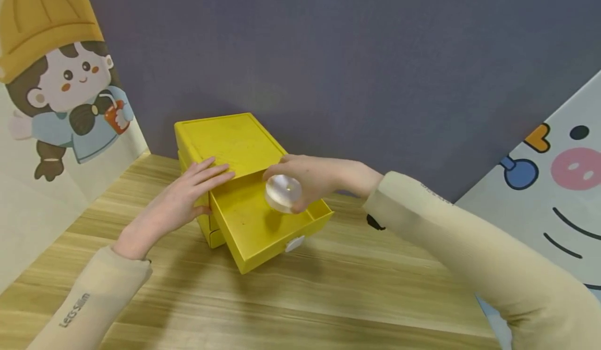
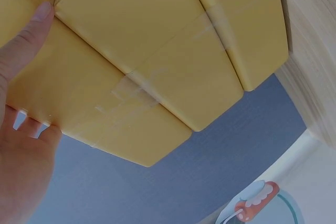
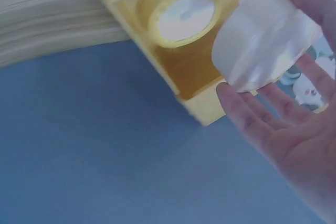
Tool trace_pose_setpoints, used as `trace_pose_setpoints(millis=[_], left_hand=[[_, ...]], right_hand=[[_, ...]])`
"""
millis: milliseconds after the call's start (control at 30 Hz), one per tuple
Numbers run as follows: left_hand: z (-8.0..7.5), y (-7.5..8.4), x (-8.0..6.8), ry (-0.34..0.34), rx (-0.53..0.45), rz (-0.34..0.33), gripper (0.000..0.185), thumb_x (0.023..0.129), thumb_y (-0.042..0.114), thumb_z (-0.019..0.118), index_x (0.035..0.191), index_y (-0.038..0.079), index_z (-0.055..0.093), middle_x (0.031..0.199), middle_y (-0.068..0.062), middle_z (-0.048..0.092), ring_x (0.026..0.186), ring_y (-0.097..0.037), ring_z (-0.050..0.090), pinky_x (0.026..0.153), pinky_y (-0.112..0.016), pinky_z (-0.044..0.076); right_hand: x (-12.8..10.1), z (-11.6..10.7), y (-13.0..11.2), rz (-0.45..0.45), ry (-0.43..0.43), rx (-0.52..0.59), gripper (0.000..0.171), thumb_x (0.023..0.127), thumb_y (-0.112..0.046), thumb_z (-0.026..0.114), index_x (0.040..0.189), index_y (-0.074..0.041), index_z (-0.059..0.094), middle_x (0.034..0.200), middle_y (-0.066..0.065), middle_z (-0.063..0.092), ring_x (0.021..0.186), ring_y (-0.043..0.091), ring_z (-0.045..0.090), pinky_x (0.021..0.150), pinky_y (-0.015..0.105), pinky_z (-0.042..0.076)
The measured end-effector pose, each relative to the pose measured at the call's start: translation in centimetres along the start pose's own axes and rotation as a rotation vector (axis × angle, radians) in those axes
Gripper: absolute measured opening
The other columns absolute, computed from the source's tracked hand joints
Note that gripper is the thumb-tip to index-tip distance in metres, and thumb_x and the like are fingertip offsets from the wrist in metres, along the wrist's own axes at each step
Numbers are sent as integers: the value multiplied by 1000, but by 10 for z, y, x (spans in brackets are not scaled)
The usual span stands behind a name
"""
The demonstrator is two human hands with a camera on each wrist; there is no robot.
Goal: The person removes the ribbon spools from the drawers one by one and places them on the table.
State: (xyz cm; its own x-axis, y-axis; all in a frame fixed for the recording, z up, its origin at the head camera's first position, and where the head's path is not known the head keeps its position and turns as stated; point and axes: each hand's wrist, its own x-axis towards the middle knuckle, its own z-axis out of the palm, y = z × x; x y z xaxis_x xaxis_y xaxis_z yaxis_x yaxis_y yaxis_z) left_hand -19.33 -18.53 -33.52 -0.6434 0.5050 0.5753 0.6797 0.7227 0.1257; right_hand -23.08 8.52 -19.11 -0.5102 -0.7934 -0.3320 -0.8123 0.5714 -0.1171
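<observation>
A yellow drawer cabinet [image 1: 230, 141] stands on the table, its top drawer [image 1: 241, 225] pulled out. My left hand [image 1: 180, 196] rests on the cabinet's top with fingers extended and the thumb against the side; the left wrist view shows this thumb on the yellow side wall [image 2: 152, 51]. Over the drawer, my right hand [image 1: 316, 178] holds a whitish roll of tape [image 1: 284, 193] between thumb and fingers. From the right wrist, the held roll [image 3: 268, 40] appears tilted. Inside the drawer lies another round roll [image 3: 184, 14], yellowish round a white centre; the right hand hides it in the head view.
The wood-grain table [image 1: 375, 287] extends in front and to the right. Behind the cabinet rises a dark blue-grey panel [image 1: 352, 68]. Cartoon-printed white panels [image 1: 28, 183] flank both sides. A white handle [image 1: 295, 243] projects from the drawer front.
</observation>
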Motion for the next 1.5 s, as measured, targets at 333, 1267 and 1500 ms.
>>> trace_pose_setpoints(millis=[333,1267,1500], left_hand=[[1,0,-1,19,-6,10,99,54,-8,86,142,13,47,144,-13,48,138,-40,35,119,-54,27],[2,1,-2,28,-7,5,99,54,-9,86,142,13,46,145,-12,47,140,-38,34,118,-55,27],[2,1,-1,37,2,7,101,53,-9,86,142,14,46,145,-12,47,139,-38,35,118,-55,28]], right_hand=[[-33,6,40,46,143,56,70,73,-16,78,137,-14,50,130,13,52,116,28,52,98,45,51],[-84,44,125,251,209,114,68,76,-14,77,136,-4,47,125,25,50,108,39,52,86,54,53],[-83,55,137,295,202,131,67,75,-13,76,135,-4,47,124,27,50,108,41,53,85,54,53]])
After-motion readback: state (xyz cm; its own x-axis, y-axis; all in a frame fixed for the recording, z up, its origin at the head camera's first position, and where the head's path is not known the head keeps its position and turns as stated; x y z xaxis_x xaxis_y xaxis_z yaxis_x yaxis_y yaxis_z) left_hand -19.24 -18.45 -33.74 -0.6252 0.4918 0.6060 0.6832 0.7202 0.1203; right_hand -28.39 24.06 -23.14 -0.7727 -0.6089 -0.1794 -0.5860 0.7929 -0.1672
